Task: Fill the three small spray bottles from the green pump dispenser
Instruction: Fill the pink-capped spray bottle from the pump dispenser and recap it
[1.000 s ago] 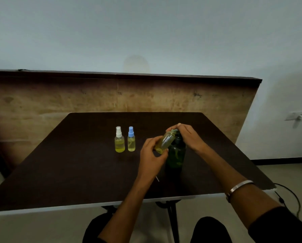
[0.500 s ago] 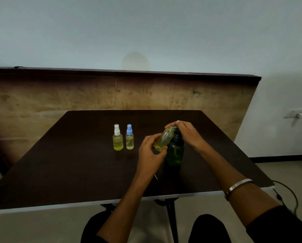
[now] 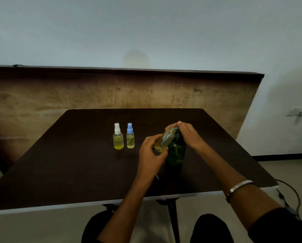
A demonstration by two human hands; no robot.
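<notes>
The green pump dispenser (image 3: 177, 151) stands on the dark table (image 3: 76, 163), right of centre. My right hand (image 3: 187, 135) rests over its pump head, fingers curled down on it. My left hand (image 3: 152, 153) grips a small uncapped bottle (image 3: 165, 140) of yellow liquid, tilted with its mouth up against the pump's spout. Two more small spray bottles stand upright side by side to the left: one with a white cap (image 3: 118, 136) and one with a blue cap (image 3: 130, 135), both holding yellow liquid.
A thin pale stick-like piece (image 3: 157, 177) lies on the table by my left wrist. A wooden panel (image 3: 59, 95) stands behind the table. A wall socket with a plug (image 3: 301, 113) is at the right, and a cable (image 3: 294, 195) trails on the floor.
Both hands, the tilted bottle and the dispenser keep the same pose. Only the camera view has shifted slightly.
</notes>
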